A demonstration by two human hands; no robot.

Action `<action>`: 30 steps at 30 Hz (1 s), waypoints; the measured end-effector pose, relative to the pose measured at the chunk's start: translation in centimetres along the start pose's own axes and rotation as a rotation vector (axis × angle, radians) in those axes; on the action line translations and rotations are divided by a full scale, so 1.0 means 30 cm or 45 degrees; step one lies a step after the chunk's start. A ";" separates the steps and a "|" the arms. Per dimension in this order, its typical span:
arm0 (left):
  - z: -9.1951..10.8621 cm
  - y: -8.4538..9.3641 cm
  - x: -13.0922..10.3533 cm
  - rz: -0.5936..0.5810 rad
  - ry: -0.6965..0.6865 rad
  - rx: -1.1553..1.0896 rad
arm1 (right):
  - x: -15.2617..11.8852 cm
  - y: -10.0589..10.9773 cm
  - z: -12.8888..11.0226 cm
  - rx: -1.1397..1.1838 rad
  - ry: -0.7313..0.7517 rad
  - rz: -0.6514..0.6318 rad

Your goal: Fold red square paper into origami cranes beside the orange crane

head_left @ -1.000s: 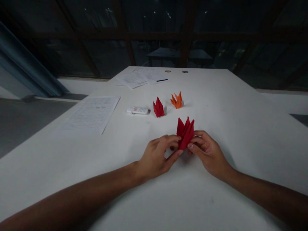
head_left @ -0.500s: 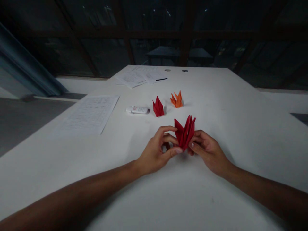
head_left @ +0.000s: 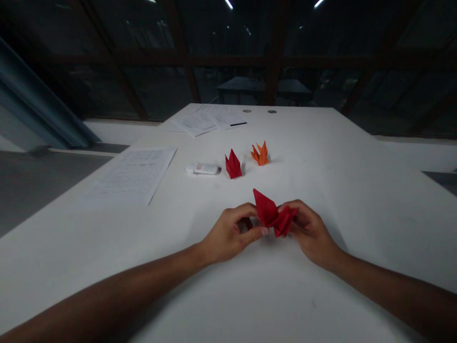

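A folded red paper piece (head_left: 273, 216) is held low over the white table (head_left: 321, 166) between both hands. My left hand (head_left: 230, 233) pinches its left flap between thumb and fingers. My right hand (head_left: 310, 231) grips its right side, with the points bent down to the right. One flap sticks up to the left. Farther back stand a smaller red folded paper figure (head_left: 233, 165) and an orange folded paper figure (head_left: 260, 154), both upright and apart from my hands.
A white tube (head_left: 202, 168) lies left of the small red figure. A printed sheet (head_left: 130, 174) rests at the left, more papers (head_left: 207, 119) and a dark pen (head_left: 238, 124) at the far end. Dark windows stand beyond the table.
The red piece stood upright with its points up; now its points are pressed down to the right and one flap is pulled out to the left. Both hands stayed on it.
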State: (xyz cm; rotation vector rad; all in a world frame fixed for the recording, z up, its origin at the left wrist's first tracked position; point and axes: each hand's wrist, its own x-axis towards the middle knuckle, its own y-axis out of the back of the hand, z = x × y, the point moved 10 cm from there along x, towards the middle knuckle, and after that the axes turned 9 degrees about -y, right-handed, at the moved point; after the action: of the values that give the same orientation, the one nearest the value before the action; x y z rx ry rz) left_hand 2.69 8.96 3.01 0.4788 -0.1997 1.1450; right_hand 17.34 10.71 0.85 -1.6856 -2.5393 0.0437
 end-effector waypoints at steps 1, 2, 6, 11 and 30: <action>0.021 -0.003 0.002 -0.033 -0.071 0.069 | -0.001 0.003 -0.006 -0.022 0.021 0.012; 0.045 -0.006 0.003 -0.056 -0.154 0.133 | -0.003 0.005 -0.013 -0.046 0.044 0.019; 0.139 -0.016 -0.007 -0.083 -0.491 0.368 | -0.011 -0.004 -0.023 -0.063 0.099 -0.029; 0.194 -0.039 -0.034 -0.069 -0.760 0.573 | -0.016 -0.018 -0.014 -0.005 0.063 -0.070; 0.211 -0.092 -0.074 -0.213 -0.970 0.827 | -0.035 -0.067 -0.039 -0.050 0.198 -0.225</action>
State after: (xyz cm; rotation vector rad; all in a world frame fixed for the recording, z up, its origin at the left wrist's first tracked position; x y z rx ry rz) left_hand 4.86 3.30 7.01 1.4796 -0.4376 0.7976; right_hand 15.99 8.93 2.12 -1.4095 -2.5745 -0.1452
